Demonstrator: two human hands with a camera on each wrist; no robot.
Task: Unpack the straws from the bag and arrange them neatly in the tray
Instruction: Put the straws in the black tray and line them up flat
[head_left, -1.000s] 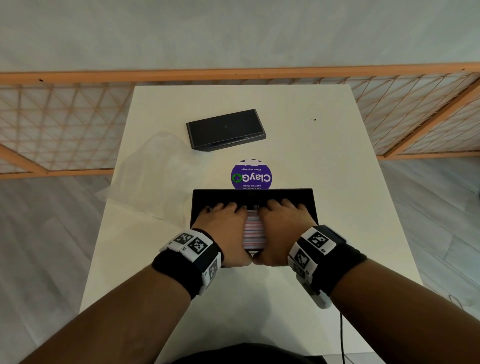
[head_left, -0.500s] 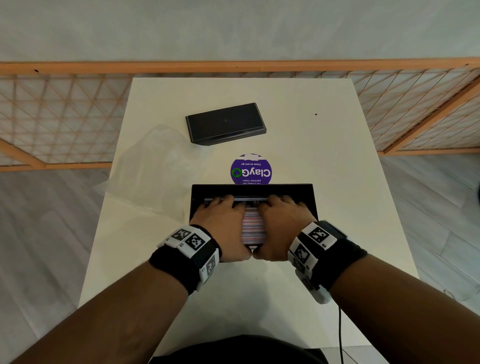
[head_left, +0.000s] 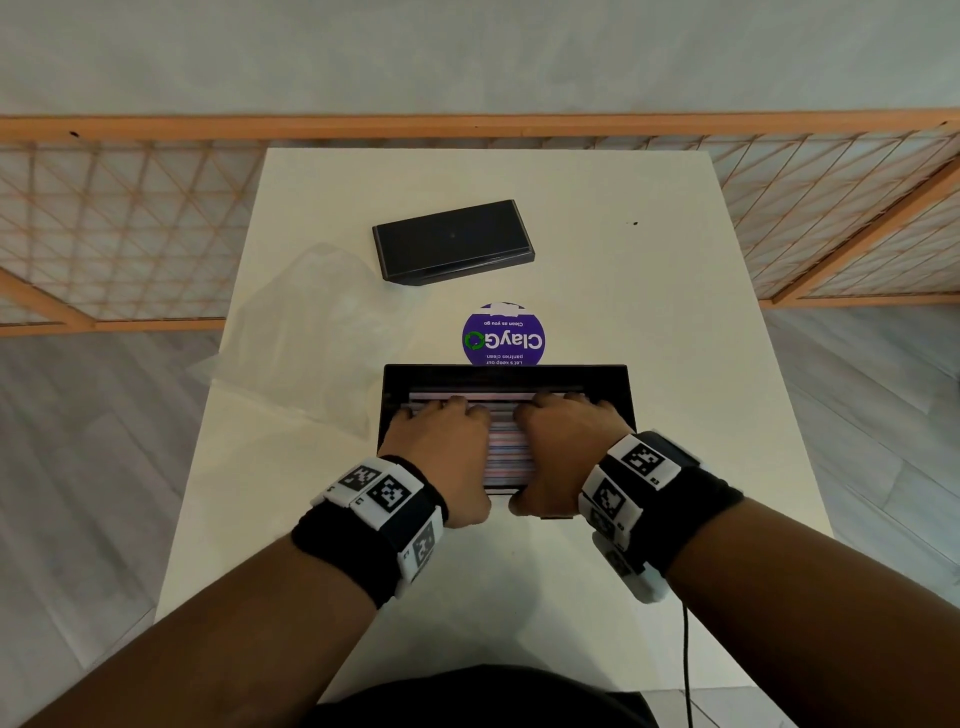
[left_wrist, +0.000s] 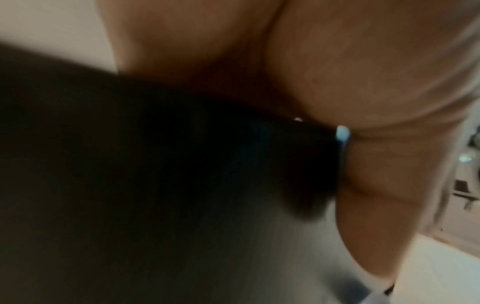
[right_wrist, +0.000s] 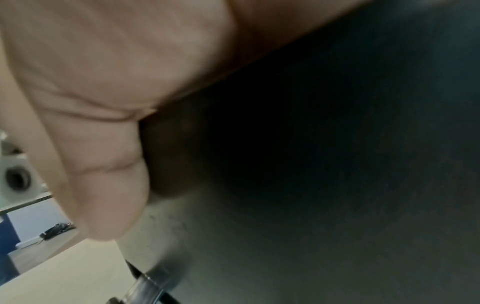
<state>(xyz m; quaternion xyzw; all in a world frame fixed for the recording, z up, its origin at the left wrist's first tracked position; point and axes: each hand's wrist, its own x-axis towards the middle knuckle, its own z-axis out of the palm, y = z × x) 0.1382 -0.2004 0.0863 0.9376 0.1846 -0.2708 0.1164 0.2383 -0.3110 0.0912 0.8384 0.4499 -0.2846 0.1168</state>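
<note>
A black tray sits on the white table in front of me, filled with pink and pale striped straws lying crosswise. My left hand and right hand lie side by side, palms down on the straws, fingers pointing away from me. A strip of straws shows between the hands and another beyond the fingertips. The left wrist view has only my thumb against the dark tray. In the right wrist view my thumb rests beside the tray wall. The clear plastic bag lies crumpled to the tray's left.
A flat black box lies farther back on the table. A round purple sticker sits just beyond the tray. A wooden lattice railing runs behind the table. A black cable hangs off the near right.
Both hands have drawn back slightly toward me over the straws, so a little more of the pile shows beyond the fingertips. Tray, bag and box have not moved.
</note>
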